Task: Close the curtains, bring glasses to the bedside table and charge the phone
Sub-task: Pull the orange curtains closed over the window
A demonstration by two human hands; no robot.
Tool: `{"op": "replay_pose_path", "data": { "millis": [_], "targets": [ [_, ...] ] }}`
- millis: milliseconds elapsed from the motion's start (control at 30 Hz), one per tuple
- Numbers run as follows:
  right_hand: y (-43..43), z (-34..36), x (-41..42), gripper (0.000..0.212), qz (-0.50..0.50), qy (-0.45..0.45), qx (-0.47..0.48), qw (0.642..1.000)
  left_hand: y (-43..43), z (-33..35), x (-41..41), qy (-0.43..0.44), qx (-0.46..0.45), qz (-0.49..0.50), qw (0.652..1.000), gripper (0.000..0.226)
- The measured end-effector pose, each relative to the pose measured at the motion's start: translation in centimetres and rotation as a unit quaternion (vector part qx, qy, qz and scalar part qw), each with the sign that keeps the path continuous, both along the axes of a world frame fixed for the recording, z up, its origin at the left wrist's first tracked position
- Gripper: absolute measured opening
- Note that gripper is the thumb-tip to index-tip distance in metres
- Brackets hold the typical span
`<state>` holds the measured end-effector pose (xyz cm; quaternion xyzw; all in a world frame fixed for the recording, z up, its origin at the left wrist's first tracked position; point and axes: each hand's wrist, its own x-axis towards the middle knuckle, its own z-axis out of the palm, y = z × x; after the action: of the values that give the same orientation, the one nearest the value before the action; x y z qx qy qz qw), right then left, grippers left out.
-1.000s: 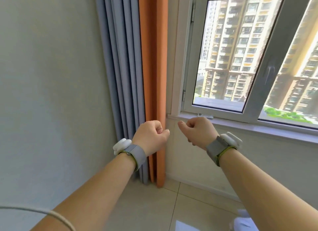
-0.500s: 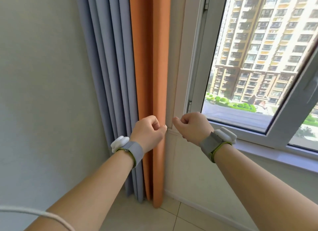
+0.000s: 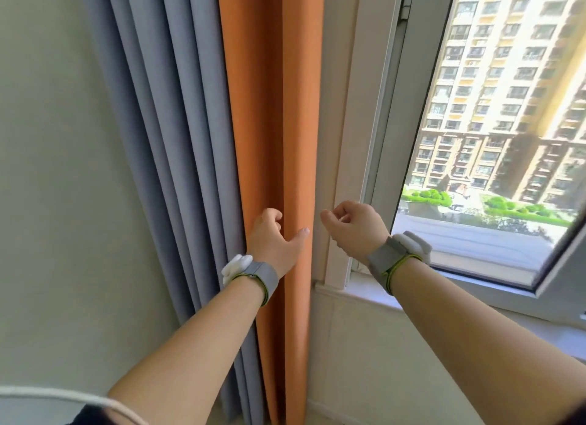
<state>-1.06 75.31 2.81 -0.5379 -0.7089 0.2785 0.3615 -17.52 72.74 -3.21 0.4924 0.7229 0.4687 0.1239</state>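
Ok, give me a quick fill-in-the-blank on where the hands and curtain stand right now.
1. The left hand is opening around the ____ panel of the curtain.
2. The curtain is bunched at the ____ side of the window.
3. The right hand is curled and holds ____.

Missing words: orange; left; nothing

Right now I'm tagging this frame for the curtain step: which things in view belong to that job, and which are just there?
Belongs to the job:
- orange curtain, bunched at the window's edge
- grey curtain beside it
- left hand, opening onto the orange fold
- right hand, loosely curled, empty
- window, uncovered

Just there:
- windowsill
- wall
- white cord
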Motion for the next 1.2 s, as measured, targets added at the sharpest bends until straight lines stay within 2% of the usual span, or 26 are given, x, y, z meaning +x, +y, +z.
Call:
{"op": "replay_pose_path", "data": {
  "millis": [33,100,200,333,467,500,600,667,800,1000,1133,1200],
  "targets": [
    [1.2,0.3,-0.4,0.025,0.001,0.013,-0.004,1.0,1.6,0.2,-0.2,-0.001,0.01,-0.001,1.0,0.066],
    [3.0,0.7,-0.6,0.014,0.007,0.032,-0.012,0.999,4.0,0.7,-0.1,0.012,0.022,-0.003,1.0,0.061],
    [4.9,1.1,0.2,0.013,0.0,0.054,-0.014,0.998,7.0,1.1,1.0,0.056,0.016,-0.025,0.998,0.023],
    [6.2,2.6,2.7,0.029,-0.016,0.095,0.004,0.995,8.7,0.8,4.6,0.122,0.054,-0.087,0.987,0.019],
    [8.2,4.5,7.7,0.061,-0.028,0.113,0.007,0.993,9.9,0.1,10.9,0.141,0.128,-0.153,0.97,0.025],
    [8.4,4.8,9.0,0.059,-0.025,0.125,0.002,0.992,10.1,0.0,12.4,0.15,0.144,-0.156,0.966,0.024],
    [8.9,5.5,13.6,0.026,-0.026,0.157,0.019,0.987,10.7,0.2,17.3,0.152,0.171,-0.164,0.959,0.022],
    [9.2,5.7,16.3,0.016,-0.047,0.193,0.034,0.98,11.0,0.5,19.8,0.148,0.17,-0.179,0.958,0.025],
    [9.8,6.2,22.4,0.018,-0.077,0.22,0.042,0.971,11.7,1.3,25.4,0.147,0.168,-0.19,0.956,0.022],
    [9.5,6.9,34.5,0.018,-0.107,0.225,0.045,0.967,12.0,2.1,37.8,0.189,0.171,-0.214,0.943,0.017],
    [9.0,6.9,41.3,0.019,-0.129,0.251,0.019,0.959,11.5,2.4,44.0,0.224,0.179,-0.232,0.929,0.016],
    [8.2,6.8,47.4,0.018,-0.148,0.293,0.02,0.944,10.9,2.6,49.7,0.251,0.198,-0.262,0.91,0.017]
  ]
}}
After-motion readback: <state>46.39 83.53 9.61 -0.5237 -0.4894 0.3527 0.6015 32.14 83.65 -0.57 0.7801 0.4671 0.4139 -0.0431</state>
